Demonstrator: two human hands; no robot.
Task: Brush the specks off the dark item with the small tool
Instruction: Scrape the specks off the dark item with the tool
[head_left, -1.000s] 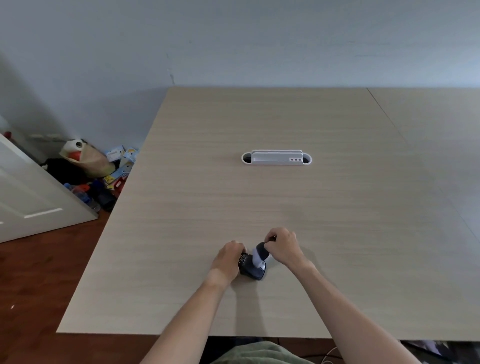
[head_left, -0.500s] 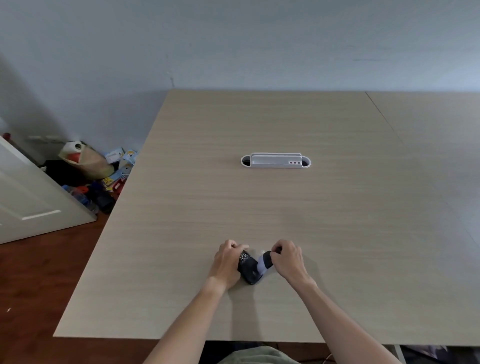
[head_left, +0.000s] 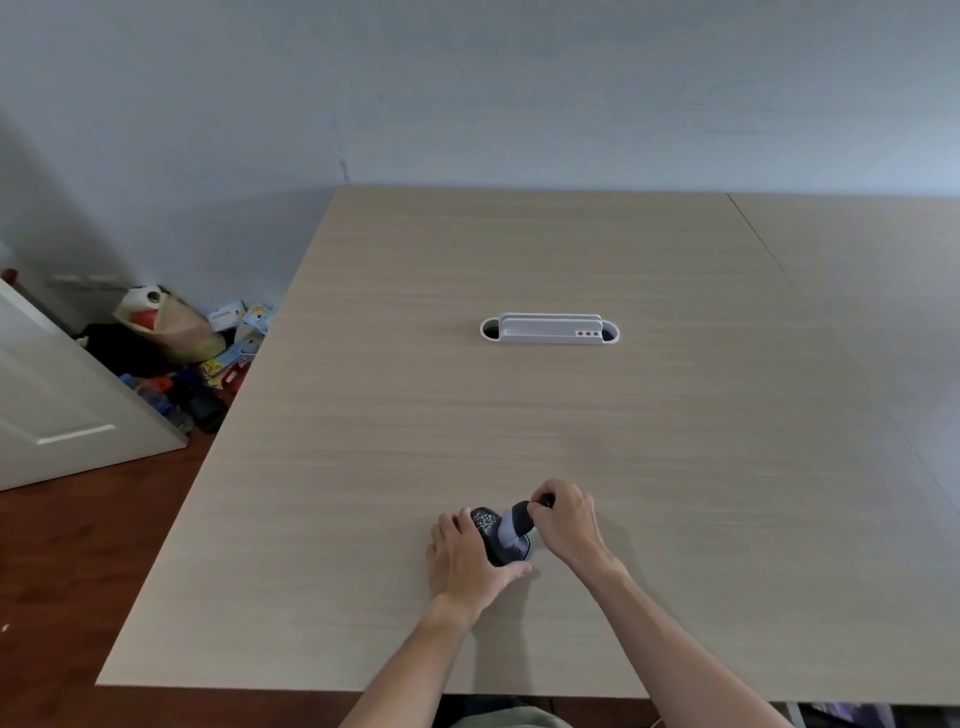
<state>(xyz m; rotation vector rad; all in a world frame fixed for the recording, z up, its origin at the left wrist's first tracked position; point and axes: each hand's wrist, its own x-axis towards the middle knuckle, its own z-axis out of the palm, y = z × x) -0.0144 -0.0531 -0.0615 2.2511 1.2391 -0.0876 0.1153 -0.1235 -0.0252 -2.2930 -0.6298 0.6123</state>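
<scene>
Table (head_left: 519, 415), one brush (head_left: 513, 526), two hands

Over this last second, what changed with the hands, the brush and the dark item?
The right hand swung the small brush down flat, then back up, bristles on the dark item. The left hand kept holding the item in place. Specks remain at its far end. The white tray is unmoved.

The desk (head_left: 363, 467) surface is largely unobstructed. One obstacle is noted at mid-desk toward the far edge: a white cable tray (head_left: 549, 329). Near the front edge, passage is blocked by the left hand (head_left: 465, 558), right hand (head_left: 569, 525) and the dark item (head_left: 488, 527) between them. Both side margins are found passable.
</scene>
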